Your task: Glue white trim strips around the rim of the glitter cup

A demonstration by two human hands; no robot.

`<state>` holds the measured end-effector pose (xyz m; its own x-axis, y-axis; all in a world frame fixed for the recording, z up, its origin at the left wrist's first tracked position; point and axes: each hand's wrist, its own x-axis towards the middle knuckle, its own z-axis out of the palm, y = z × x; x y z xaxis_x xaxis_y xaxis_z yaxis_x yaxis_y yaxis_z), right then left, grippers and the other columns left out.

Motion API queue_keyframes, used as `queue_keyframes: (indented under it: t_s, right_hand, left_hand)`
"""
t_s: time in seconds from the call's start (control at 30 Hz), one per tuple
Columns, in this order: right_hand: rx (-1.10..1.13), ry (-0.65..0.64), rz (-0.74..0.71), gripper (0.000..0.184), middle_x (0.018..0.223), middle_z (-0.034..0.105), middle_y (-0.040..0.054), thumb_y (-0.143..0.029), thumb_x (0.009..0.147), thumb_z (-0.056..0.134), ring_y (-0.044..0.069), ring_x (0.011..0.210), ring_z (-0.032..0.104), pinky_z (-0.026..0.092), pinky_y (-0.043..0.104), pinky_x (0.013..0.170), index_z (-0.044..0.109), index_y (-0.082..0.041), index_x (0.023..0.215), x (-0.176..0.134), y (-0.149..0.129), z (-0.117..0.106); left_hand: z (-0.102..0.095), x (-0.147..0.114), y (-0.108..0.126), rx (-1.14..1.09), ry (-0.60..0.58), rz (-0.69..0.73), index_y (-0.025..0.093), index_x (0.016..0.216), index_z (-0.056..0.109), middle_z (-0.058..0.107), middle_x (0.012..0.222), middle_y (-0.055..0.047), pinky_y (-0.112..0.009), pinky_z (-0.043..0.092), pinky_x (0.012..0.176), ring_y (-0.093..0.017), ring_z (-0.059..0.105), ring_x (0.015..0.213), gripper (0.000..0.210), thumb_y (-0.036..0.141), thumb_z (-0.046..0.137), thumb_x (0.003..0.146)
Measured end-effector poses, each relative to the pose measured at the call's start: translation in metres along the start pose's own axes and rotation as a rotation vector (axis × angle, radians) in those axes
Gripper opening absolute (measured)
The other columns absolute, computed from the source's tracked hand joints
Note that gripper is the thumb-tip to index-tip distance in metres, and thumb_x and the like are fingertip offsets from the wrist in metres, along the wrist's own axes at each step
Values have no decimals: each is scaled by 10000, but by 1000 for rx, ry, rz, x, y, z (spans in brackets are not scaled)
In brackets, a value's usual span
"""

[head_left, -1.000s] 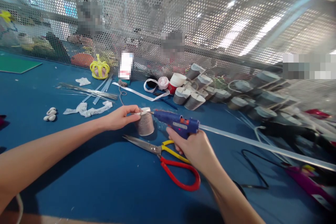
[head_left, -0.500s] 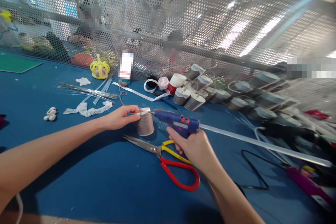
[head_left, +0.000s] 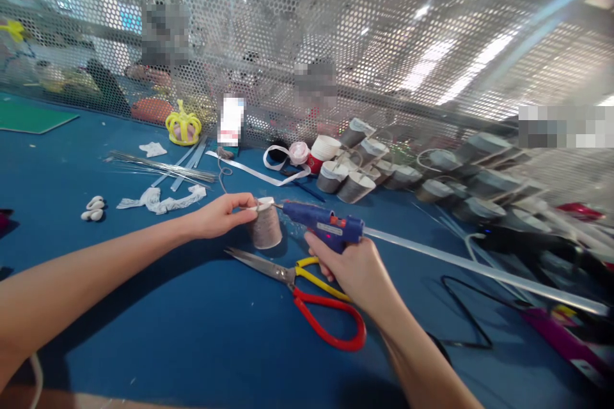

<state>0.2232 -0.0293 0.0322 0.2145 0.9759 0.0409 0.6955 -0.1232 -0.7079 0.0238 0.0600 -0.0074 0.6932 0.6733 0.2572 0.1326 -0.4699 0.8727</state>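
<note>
Standing on the blue table is a small cup wrapped in grey yarn [head_left: 267,228], its white rim facing up. My left hand [head_left: 225,213] pinches that rim from the left. In my right hand [head_left: 352,262] is a blue glue gun [head_left: 322,220], gripped by its handle, its nozzle tip at the cup's upper edge. A long clear glue stick [head_left: 460,259] sticks out of the gun's back. Below the cup and partly under my right hand lie scissors [head_left: 290,276] with one red and one yellow handle. Grey yarn [head_left: 223,172] runs up behind my left fingers.
Several grey-wrapped cups [head_left: 357,185] are piled at the back right. A yellow crown-shaped piece [head_left: 183,126], thin wires [head_left: 163,166], a lace strip [head_left: 160,200] and white ribbon [head_left: 254,172] lie behind my left arm. A lit phone [head_left: 231,120] leans on the perforated metal screen [head_left: 374,32].
Hardly anything differs. Both hands, the cup and the glue gun hold their places, while the whole view has shifted very slightly.
</note>
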Motion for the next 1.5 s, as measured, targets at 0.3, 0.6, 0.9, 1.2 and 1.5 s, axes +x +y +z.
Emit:
queue_keyframes:
  t_s: [0.3, 0.6, 0.9, 1.2, 1.5]
  right_hand:
    - [11, 2, -111, 164, 336, 462, -25, -278, 635, 513, 110, 336, 450, 394, 225, 384, 577, -174, 526, -11, -21, 1]
    - [63, -5, 64, 291, 319, 456, -21, -398, 635, 554, 105, 321, 452, 385, 217, 356, 489, -179, 455, -1, -1, 2]
    - [141, -52, 25, 313, 329, 436, -48, -415, 686, 528, 66, 319, 407, 372, 203, 406, 523, -144, 528, 12, 14, 4]
    - [139, 114, 67, 288, 613, 612, 24, -425, 662, 536, 123, 509, 556, 422, 225, 471, 519, -143, 720, 41, 40, 3]
    - [-307, 126, 92, 351, 423, 535, 57, -450, 711, 472, 203, 481, 575, 424, 298, 523, 470, -190, 475, 62, 49, 14]
  left_hand:
    - [1, 1, 5, 42, 15, -11, 150, 674, 414, 441, 676, 12, -219, 348, 645, -97, 391, 651, 149, 243, 385, 786]
    - [0, 0, 1, 37, 10, -16, 148, 689, 427, 461, 698, 9, -229, 363, 663, -101, 401, 675, 161, 261, 379, 794]
    - [1, 0, -1, 49, 20, -4, 152, 686, 428, 487, 719, -2, -233, 367, 678, -106, 424, 687, 168, 271, 380, 795]
    - [2, -1, 9, 222, 34, 10, 151, 729, 463, 551, 838, -29, -259, 375, 745, -139, 489, 788, 159, 271, 379, 791]
    - [7, -8, 31, 737, -17, 232, 157, 745, 507, 586, 840, -28, -416, 241, 931, -152, 514, 863, 136, 183, 386, 801]
